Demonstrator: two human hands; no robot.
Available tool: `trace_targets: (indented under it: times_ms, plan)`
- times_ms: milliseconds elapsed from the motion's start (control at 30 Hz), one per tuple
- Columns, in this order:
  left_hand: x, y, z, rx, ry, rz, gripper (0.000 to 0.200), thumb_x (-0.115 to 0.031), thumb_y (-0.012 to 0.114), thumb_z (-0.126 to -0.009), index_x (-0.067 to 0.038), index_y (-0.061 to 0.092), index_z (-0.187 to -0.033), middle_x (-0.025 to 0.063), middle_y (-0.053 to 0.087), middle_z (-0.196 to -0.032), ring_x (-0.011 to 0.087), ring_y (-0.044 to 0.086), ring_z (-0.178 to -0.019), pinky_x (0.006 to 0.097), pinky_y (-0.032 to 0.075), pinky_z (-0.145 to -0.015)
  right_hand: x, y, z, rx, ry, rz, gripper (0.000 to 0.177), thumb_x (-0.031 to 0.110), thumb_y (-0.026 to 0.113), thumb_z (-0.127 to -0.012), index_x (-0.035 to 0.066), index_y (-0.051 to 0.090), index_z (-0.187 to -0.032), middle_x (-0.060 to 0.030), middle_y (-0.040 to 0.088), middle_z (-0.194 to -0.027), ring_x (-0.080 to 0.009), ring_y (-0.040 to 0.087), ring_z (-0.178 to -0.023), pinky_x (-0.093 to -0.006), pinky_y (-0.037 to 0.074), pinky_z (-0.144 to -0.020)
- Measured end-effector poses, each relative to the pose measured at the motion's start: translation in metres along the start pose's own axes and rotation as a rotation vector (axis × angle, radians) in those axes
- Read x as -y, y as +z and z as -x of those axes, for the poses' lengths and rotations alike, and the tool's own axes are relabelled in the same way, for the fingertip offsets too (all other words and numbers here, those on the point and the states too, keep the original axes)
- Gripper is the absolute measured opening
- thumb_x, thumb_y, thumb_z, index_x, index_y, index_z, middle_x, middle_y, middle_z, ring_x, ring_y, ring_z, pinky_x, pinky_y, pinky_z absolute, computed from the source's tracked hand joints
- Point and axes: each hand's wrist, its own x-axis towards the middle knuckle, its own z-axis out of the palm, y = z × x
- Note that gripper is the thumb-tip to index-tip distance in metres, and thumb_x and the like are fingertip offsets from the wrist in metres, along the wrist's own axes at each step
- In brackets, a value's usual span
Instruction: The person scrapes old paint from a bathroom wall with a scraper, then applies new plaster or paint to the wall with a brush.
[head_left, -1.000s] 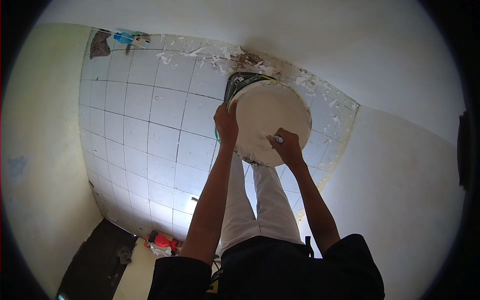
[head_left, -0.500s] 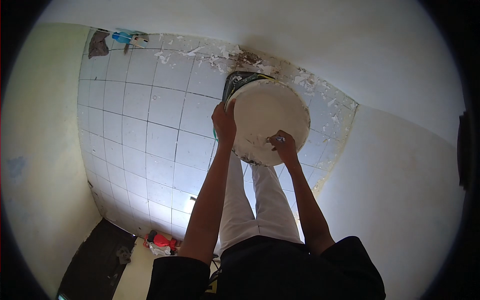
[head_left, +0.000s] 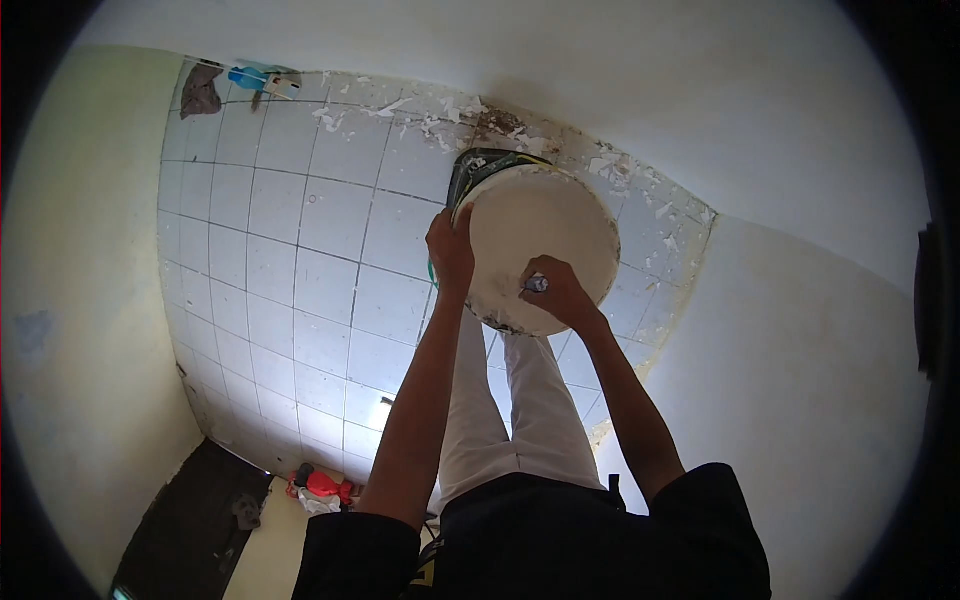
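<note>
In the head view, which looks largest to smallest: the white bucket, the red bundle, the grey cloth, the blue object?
1. white bucket, clearly largest
2. red bundle and grey cloth: too alike to rank
3. blue object, smallest

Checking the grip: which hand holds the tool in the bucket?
The right hand, closed on a small tool over the white mix; the left hand only grips the bucket rim.

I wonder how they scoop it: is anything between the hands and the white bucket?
Nothing visible. The left hand grips the bucket at its rim, and the right hand holds a small tool over the white filling.
</note>
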Motion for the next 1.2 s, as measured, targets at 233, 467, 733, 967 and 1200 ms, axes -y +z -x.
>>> trace_targets:
  times_ms: [233,467,733,967,1200]
  plan:
    - [-0.004,-0.002,0.000,0.006,-0.025,-0.018,0.042,-0.034,0.057,-0.094,0.007,0.058,-0.084,0.0259,0.058,-0.081,0.0444,0.055,-0.077,0.0490,0.042,-0.071,0.012,0.006,0.012,-0.287,0.421,-0.389,0.014,0.003,0.069,-0.081,-0.002,0.056,-0.078,-0.0150,0.065,-0.075,-0.0211,0.068,-0.063,-0.0302,0.054,-0.056]
    - [-0.003,0.000,0.000,0.019,-0.018,0.038,0.041,-0.033,0.058,-0.094,0.007,0.059,-0.084,0.0258,0.059,-0.081,0.0445,0.056,-0.078,0.0490,0.042,-0.071,-0.006,0.032,0.018,-0.558,0.448,-0.567,0.013,-0.001,0.064,-0.084,-0.004,0.055,-0.075,-0.0133,0.066,-0.072,-0.0198,0.070,-0.062,-0.0281,0.058,-0.053]
    - [-0.002,0.002,-0.001,-0.003,-0.007,-0.001,0.041,-0.033,0.058,-0.094,0.007,0.059,-0.083,0.0253,0.059,-0.080,0.0436,0.055,-0.075,0.0487,0.042,-0.069,-0.003,0.024,0.028,-0.320,0.427,-0.389,0.014,0.000,0.064,-0.080,-0.003,0.055,-0.069,-0.0127,0.063,-0.066,-0.0170,0.067,-0.056,-0.0276,0.052,-0.050]
    - [-0.004,0.001,0.000,0.015,-0.015,0.003,0.044,-0.035,0.057,-0.094,0.007,0.058,-0.082,0.0255,0.058,-0.078,0.0447,0.055,-0.074,0.0491,0.042,-0.068,0.004,0.017,0.006,-0.071,0.295,-0.333,0.011,0.001,0.061,-0.080,-0.004,0.057,-0.071,-0.0127,0.064,-0.068,-0.0195,0.068,-0.058,-0.0278,0.054,-0.053]
    - [0.011,0.009,-0.005,0.008,0.068,-0.001,0.042,-0.034,0.057,-0.094,0.007,0.058,-0.086,0.0276,0.059,-0.081,0.0466,0.056,-0.077,0.0495,0.043,-0.069,-0.024,0.012,0.012,-0.343,0.579,-0.782,0.005,-0.002,0.062,-0.084,-0.006,0.060,-0.082,-0.0150,0.065,-0.073,-0.0234,0.070,-0.063,-0.0305,0.061,-0.058]
